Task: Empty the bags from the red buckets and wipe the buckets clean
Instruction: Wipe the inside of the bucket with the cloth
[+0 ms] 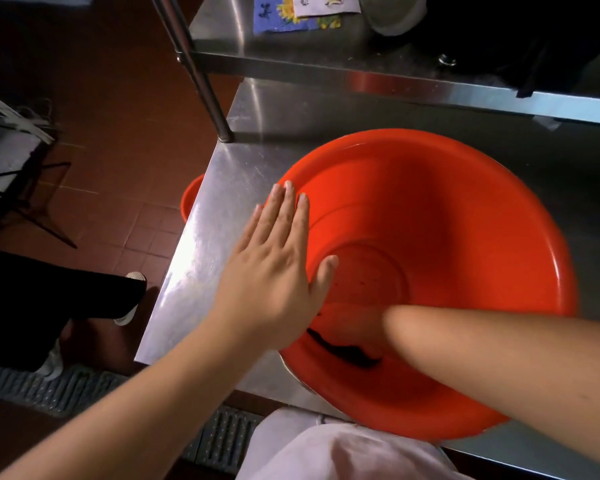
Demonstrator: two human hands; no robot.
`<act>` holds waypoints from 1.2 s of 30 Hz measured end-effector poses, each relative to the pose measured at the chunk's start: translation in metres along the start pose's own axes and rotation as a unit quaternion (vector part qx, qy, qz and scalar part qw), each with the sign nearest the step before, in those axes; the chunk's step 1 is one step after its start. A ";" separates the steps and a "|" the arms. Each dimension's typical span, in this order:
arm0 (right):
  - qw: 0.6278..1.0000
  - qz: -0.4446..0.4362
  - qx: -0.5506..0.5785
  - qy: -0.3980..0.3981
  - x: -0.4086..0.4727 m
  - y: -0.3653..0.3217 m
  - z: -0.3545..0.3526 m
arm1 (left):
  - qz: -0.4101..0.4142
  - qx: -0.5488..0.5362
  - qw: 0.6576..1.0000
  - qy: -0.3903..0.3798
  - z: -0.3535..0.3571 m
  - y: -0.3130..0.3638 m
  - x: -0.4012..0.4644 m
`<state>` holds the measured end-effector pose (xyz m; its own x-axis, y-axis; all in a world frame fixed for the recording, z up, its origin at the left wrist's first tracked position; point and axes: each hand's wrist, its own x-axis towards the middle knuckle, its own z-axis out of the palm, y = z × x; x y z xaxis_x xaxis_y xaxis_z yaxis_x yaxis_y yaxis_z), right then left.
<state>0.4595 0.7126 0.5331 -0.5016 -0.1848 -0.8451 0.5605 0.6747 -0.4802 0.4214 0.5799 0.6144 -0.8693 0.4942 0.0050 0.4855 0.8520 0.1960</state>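
Note:
A large red bucket [465,209], wide like a basin, sits on the steel table [201,244] near its front left corner. My left hand [274,258] lies flat over the bucket's left rim, fingers straight and slightly apart, holding nothing. My right arm reaches down inside the bucket. My right hand [350,327] is low against the near inner wall, tinted red and blurred, so its grip is unclear. A dark streak or scrap [343,351] lies right under that hand. Part of a second red bucket [190,199] pokes out below the table's left edge.
A steel shelf [361,74] crosses above the table's back, held by a post [219,112] at its left corner. On it lie a flowered cloth [284,15], a metal bowl [392,15] and something black [516,39]. Another person's legs [49,299] stand at the left, by a floor grate [66,389].

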 end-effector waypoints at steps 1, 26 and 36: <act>0.999 -0.033 0.003 0.011 -0.011 -0.004 0.001 | 0.011 0.010 1.000 -0.008 0.000 -0.005 0.007; 0.952 0.042 -0.283 -0.105 0.042 0.021 -0.001 | 0.017 0.019 0.999 0.031 0.006 -0.006 0.021; 0.980 -0.040 -0.183 -0.069 -0.014 0.014 -0.006 | 0.015 0.021 0.999 0.032 0.007 -0.006 0.023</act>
<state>0.4703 0.7290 0.5402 -0.4260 -0.3259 -0.8440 0.2370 0.8601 -0.4518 0.3989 0.5877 0.6069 -0.8578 0.5088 0.0732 0.5137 0.8441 0.1532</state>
